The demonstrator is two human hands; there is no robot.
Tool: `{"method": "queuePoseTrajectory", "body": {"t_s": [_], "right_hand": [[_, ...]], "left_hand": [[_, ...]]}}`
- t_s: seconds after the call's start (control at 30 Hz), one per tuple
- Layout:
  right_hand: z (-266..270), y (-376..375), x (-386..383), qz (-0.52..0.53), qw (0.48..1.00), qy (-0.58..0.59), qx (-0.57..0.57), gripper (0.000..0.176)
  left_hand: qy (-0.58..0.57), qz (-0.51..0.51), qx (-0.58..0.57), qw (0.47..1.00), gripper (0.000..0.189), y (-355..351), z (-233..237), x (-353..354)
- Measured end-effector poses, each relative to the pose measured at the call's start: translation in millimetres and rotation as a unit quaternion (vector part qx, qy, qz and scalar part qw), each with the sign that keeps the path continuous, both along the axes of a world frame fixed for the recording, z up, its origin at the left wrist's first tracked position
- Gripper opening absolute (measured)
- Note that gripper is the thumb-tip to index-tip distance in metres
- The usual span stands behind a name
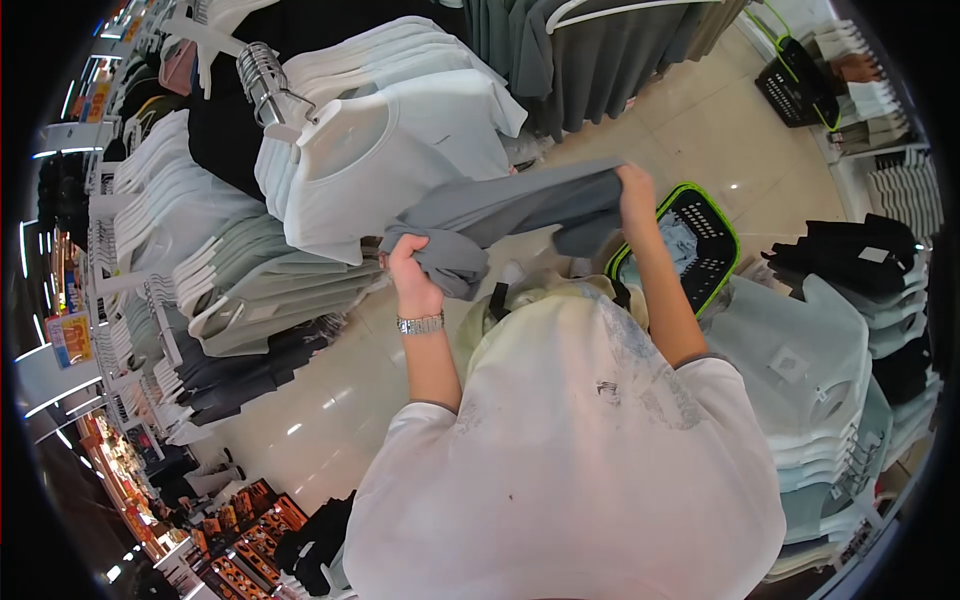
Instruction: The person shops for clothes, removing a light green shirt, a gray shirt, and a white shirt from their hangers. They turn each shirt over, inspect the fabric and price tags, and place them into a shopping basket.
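A grey garment (510,205) stretches between my two hands in front of my body; its exact kind cannot be made out. My left hand (412,275), with a metal watch (420,323) on the wrist, is closed around a bunched end. At the other end, my right hand (637,200) grips a corner, and folds of cloth hang below it. Just beyond the garment, white T-shirts (345,170) hang on a rail. Beside my right forearm, a black basket with a green rim (738,235) stands on the floor with light blue cloth inside.
Grey-green shirts (285,285) hang on the left, dark grey garments (610,60) at the top. Pale shirts (790,350) hang close on my right. Another black basket (797,85) sits by the far rack. Tiled floor (330,410) runs between the racks.
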State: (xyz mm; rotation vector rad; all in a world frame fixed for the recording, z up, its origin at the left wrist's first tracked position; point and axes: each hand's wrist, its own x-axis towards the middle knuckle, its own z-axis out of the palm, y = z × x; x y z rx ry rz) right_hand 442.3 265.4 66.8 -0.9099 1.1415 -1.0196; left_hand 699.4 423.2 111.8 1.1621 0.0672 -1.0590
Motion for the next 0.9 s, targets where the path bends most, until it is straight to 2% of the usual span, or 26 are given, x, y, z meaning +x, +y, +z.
{"method": "queuePoseTrajectory", "body": {"t_s": [0.03, 0.1, 0.17, 0.23, 0.3, 0.4, 0.43, 0.53, 0.67, 0.77, 0.87, 0.9], "right_hand": [[12, -4, -5, -0.023, 0.999, -0.030, 0.009, 0.020], [43, -4, -17, 0.002, 0.995, -0.074, 0.060, 0.018], [51, -6, -34, 0.031, 0.991, -0.106, 0.075, 0.018], [52, -12, -54, 0.063, 0.972, -0.204, 0.097, 0.021], [63, -13, -69, 0.117, 0.940, -0.311, 0.078, 0.025], [97, -3, -71, 0.126, 0.937, -0.326, 0.022, 0.027], [105, 1, -70, 0.154, 0.939, -0.307, -0.004, 0.028], [118, 15, -60, 0.273, 0.909, -0.313, 0.021, 0.031], [155, 40, -17, 0.344, 0.925, -0.147, 0.067, 0.023], [152, 41, -8, 0.461, 0.879, -0.113, 0.044, 0.018], [146, 39, -8, 0.526, 0.836, -0.152, 0.030, 0.019], [144, 35, -13, 0.531, 0.830, -0.173, 0.012, 0.018]], "left_hand": [[-0.013, -0.012, -0.009, 1.000, 0.035, -1, -1, -2], [-0.037, -0.032, -0.028, 0.998, 0.029, -5, 7, -12], [-0.170, -0.087, 0.043, 0.981, 0.025, 2, -11, -3], [-0.288, -0.131, 0.113, 0.942, 0.017, 12, -38, 16], [-0.330, -0.147, 0.153, 0.920, 0.019, 16, -43, 24], [-0.436, -0.213, 0.182, 0.855, 0.023, 22, -38, 33], [-0.477, -0.241, 0.186, 0.824, 0.026, 23, -36, 34], [-0.493, -0.267, 0.216, 0.799, 0.030, 20, -37, 25], [-0.554, -0.333, 0.033, 0.763, 0.041, -4, 2, -19], [-0.596, -0.371, -0.105, 0.704, 0.045, -26, 36, -60], [-0.609, -0.396, -0.199, 0.658, 0.042, -43, 50, -84], [-0.585, -0.415, -0.216, 0.663, 0.035, -48, 47, -90]]}}
